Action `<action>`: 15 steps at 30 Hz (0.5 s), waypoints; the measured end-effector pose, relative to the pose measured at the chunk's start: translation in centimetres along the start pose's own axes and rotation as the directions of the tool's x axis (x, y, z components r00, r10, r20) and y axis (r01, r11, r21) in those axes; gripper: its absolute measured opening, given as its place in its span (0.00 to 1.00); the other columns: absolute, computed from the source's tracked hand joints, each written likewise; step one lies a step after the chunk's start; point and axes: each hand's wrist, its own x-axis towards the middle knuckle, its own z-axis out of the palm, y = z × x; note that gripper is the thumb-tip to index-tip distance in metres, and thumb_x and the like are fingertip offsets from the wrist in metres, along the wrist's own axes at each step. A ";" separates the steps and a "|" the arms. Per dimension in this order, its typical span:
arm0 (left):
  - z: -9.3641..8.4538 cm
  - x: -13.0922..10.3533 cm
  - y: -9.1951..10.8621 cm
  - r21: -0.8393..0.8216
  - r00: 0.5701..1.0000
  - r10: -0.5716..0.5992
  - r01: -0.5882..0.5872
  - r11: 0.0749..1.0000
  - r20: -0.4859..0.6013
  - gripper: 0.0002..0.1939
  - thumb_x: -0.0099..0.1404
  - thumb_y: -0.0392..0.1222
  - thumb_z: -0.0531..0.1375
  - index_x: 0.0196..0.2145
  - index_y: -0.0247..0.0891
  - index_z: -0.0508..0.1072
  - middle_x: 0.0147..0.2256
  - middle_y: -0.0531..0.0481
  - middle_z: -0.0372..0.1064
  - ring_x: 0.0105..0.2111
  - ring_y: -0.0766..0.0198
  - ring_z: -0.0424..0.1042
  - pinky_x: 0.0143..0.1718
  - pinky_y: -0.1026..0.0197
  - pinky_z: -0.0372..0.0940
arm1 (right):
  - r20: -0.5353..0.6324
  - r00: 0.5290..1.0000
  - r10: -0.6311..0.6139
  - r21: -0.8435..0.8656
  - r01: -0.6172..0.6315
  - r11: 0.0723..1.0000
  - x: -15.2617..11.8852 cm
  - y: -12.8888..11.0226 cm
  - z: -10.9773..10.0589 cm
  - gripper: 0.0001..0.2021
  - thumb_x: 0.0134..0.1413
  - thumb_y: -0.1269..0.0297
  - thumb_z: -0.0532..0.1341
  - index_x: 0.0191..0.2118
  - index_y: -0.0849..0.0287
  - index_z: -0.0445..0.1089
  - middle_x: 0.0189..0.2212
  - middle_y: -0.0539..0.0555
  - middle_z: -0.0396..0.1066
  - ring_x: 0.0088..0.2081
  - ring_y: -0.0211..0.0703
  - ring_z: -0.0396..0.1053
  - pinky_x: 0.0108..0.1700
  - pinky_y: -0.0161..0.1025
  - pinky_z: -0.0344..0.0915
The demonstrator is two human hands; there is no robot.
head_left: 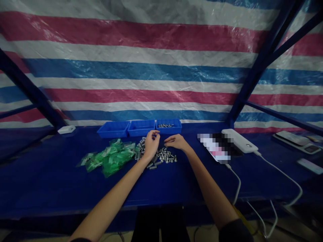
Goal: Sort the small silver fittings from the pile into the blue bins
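My left hand (152, 144) is over the pile of metal cylinders (153, 165), its fingers curled together near the bins; whatever they hold is too small to make out. Just right of it, my right hand (176, 141) has its fingertips pinched above the heap of silver screws (167, 156), and anything between them is hidden. Beyond the hands, small metal parts (166, 125) lie in the right blue bin (178, 127). A middle blue bin (141, 128) and a left blue bin (113, 129) stand beside it. Green plastic packets (113, 157) are heaped left of the cylinders.
Right of my hands, a phone (214, 149) and a white power bank (239, 141) lie with cables. Farther right are a scale-like device (297, 142) and another flat device (310, 166). A white box (66, 129) sits back left. Blue posts frame a striped sheet.
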 end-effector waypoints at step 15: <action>0.0 -0.1 0.1 0.021 0.999 0.032 -0.033 0.999 0.011 0.07 0.57 0.34 0.53 0.31 0.37 0.70 0.32 0.51 0.67 0.29 0.67 0.63 0.35 0.64 0.59 | -0.085 0.996 0.018 -0.164 -0.032 0.986 -0.4 -0.2 -0.1 0.11 0.34 0.68 0.67 0.31 0.58 0.76 0.26 0.52 0.76 0.33 0.44 0.75 0.35 0.35 0.68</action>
